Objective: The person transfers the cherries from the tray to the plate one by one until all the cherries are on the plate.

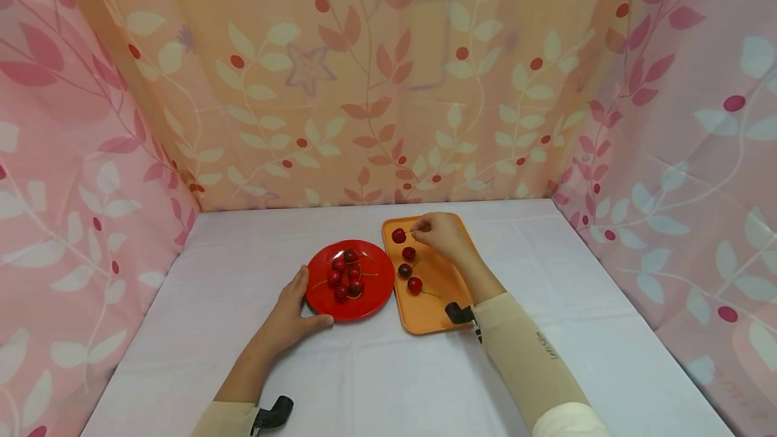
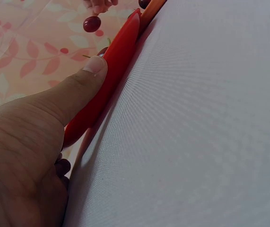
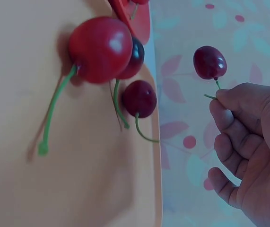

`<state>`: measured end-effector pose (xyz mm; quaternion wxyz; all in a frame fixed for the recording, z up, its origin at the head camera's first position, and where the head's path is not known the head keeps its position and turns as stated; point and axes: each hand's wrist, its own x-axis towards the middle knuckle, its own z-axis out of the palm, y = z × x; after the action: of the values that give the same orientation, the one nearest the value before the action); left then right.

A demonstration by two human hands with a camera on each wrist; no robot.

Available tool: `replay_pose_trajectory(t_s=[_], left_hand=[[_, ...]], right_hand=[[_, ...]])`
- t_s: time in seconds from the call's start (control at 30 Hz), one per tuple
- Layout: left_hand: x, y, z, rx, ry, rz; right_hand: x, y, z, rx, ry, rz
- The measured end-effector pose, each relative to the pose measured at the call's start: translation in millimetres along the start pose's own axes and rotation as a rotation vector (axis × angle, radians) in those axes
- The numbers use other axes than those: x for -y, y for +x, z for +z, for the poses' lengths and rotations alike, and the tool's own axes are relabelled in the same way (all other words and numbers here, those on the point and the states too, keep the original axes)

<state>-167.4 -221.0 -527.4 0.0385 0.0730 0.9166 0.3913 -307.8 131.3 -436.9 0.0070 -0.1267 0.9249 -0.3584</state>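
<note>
Above the tray (image 1: 434,313) at eleven o'clock, a cherry (image 1: 398,235) is pinched by its stem (image 3: 217,85) in the right grip (image 1: 442,235), the plate (image 1: 378,294) touched at nine by the unclenched left grip (image 1: 291,315).

High head view; wrist close-ups

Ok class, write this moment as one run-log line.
right hand: pinches cherry by stem, above orange tray | left hand: touches red plate | tray cherries: three | plate cherries: several
</note>
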Motion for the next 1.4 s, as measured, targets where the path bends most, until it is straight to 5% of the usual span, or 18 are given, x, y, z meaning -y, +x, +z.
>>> replay_pose_trajectory(t_s=[0.6, 1.0, 1.4], left_hand=[[-0.4, 0.5, 0.9, 0.004, -0.007, -0.017], [0.7, 1.8, -0.1, 0.0, 0.013, -0.019], [-1.9, 1.1, -1.5, 0.001, 0.004, -0.019]], right_hand=[[20, 2, 30, 0.058, 0.059, 0.02], [28, 1, 45, 0.087, 0.056, -0.042], [33, 1, 59, 0.104, -0.032, -0.064]])
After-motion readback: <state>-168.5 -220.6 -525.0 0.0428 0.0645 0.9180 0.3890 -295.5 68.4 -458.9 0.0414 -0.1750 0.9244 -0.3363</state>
